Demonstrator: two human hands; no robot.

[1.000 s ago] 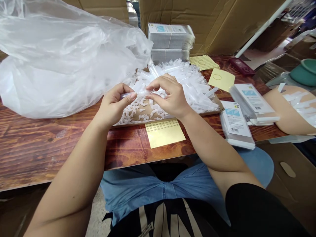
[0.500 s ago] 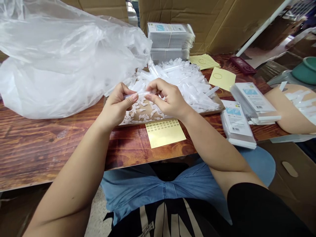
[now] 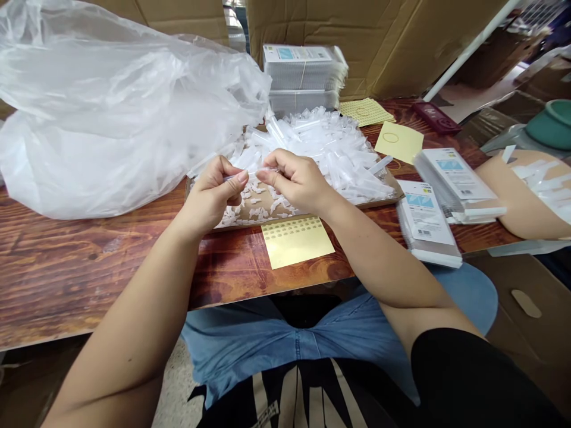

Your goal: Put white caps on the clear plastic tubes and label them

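Note:
Both hands meet above a shallow cardboard tray [image 3: 250, 224]. My left hand [image 3: 217, 189] pinches one end of a small clear plastic tube [image 3: 251, 174] between thumb and fingers. At the tube's other end, my right hand [image 3: 297, 178] is closed on it with thumb and forefinger. Behind the hands, a heap of translucent plastic tubes [image 3: 330, 154] fills much of the tray. Small white plastic pieces [image 3: 259, 211] lie scattered in its front part. A yellow sticker sheet [image 3: 298, 246] lies at the tray's front edge.
A large clear plastic bag [image 3: 125, 119] covers the back left of the wooden table [image 3: 111, 279]. Banded packages [image 3: 301, 74] stand behind the tray. More packages [image 3: 426, 223], yellow sheets [image 3: 399, 142] and a dark red device [image 3: 436, 117] are on the right.
The right hand has shifted slightly left, closer to the left hand, with the tube still between them. The whole view has moved a little.

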